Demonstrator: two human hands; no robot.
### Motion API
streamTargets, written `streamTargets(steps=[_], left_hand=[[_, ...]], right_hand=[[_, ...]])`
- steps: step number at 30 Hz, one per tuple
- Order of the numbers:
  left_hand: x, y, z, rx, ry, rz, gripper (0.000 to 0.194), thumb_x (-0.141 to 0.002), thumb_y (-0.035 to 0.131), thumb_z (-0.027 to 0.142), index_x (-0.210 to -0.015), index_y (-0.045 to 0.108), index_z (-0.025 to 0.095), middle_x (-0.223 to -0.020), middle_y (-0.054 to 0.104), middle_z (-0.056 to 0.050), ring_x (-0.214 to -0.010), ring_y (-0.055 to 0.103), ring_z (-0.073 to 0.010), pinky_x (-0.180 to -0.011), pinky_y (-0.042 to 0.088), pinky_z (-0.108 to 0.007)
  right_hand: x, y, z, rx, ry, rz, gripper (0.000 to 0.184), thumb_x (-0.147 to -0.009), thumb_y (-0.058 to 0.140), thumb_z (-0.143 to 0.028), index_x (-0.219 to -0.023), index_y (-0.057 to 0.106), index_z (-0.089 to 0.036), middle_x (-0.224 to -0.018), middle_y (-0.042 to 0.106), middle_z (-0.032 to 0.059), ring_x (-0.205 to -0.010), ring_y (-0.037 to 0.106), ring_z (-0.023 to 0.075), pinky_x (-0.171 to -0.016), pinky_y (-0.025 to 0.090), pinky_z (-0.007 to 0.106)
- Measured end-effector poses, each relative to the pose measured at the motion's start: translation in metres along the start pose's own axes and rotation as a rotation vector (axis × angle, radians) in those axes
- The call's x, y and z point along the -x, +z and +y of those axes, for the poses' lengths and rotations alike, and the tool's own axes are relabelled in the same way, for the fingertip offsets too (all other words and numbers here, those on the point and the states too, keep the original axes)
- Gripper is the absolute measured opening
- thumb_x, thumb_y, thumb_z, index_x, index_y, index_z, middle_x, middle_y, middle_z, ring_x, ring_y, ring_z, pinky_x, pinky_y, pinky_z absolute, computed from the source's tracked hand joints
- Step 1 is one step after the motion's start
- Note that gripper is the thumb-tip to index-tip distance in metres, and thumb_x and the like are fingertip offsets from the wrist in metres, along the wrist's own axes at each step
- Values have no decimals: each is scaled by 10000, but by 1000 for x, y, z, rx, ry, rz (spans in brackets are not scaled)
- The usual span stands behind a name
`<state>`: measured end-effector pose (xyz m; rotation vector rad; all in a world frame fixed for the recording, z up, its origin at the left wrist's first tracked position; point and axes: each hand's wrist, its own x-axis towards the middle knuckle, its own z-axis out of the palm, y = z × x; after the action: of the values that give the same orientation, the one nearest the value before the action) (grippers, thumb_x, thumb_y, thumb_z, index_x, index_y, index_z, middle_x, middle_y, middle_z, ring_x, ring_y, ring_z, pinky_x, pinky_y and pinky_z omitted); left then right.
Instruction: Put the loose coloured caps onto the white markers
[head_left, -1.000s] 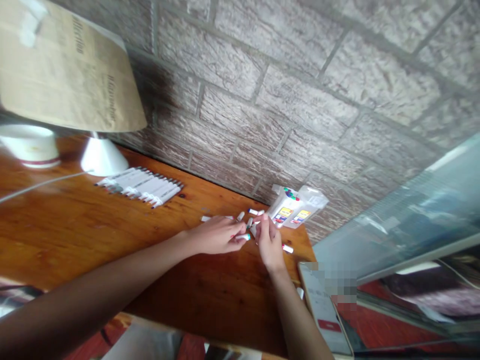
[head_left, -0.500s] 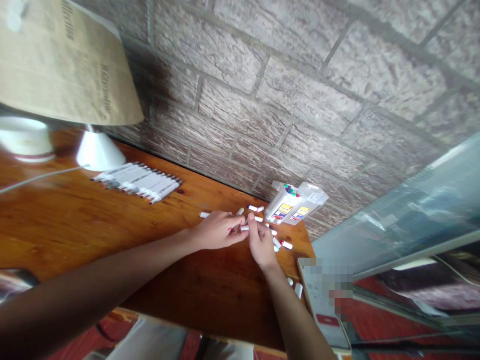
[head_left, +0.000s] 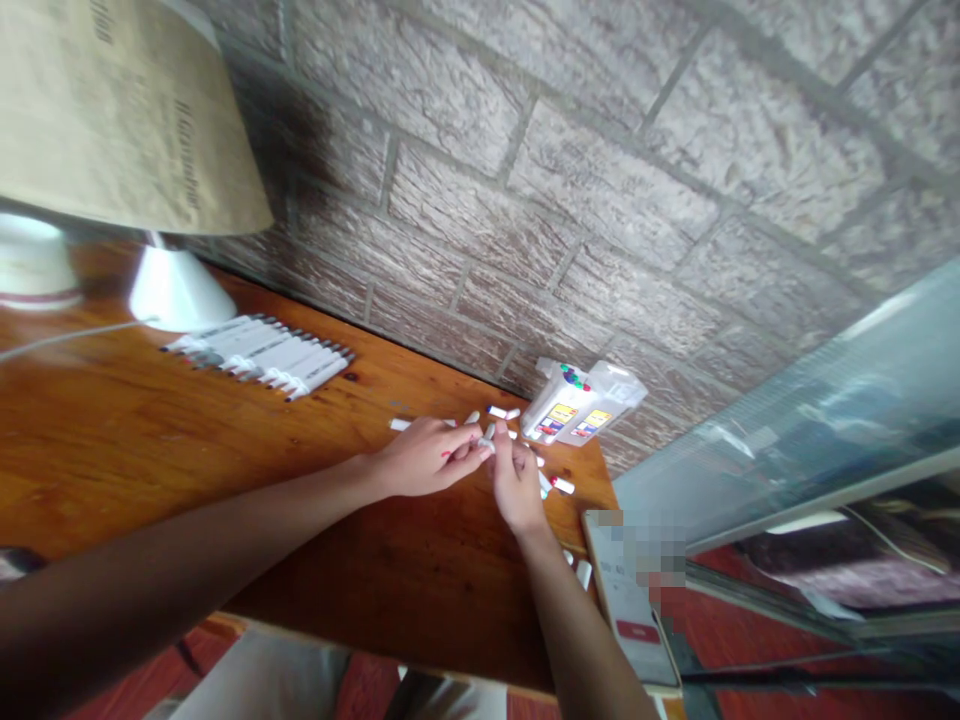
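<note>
While the left hand pinches a small white piece at its fingertips, thumb and fingers nearly together, the right hand meets it with curled fingers; whether these also grip, cannot tell. Short pieces lie on the wooden surface, around the right hand. Farther: pens in a row, left; case, right, near the wall.
</note>
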<state>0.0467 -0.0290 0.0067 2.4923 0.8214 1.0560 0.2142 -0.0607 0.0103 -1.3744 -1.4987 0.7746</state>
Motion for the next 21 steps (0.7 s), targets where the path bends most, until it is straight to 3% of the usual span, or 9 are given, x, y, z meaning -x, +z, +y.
streamTargets(steps=[7, 21], left_hand=[[0, 1, 2, 43, 2, -11, 277, -1012, 451, 354, -818, 544, 180, -621, 611, 22, -556, 557, -103, -590, 324, -234], [0, 1, 2, 71, 31, -8, 271, -1000, 478, 339, -789, 535, 178, -613, 613, 25, -539, 542, -89, -573, 330, -225]], right_hand=[[-1, -2, -3, 15, -83, -11, 587, -937, 444, -646, -573, 424, -186, -552, 429, -12, -556, 354, 98, -549, 315, 250], [0, -3, -3, -12, -57, -27, 583, -951, 435, -638, -582, 437, -188, -553, 452, -10, -543, 377, 104, -550, 335, 255]])
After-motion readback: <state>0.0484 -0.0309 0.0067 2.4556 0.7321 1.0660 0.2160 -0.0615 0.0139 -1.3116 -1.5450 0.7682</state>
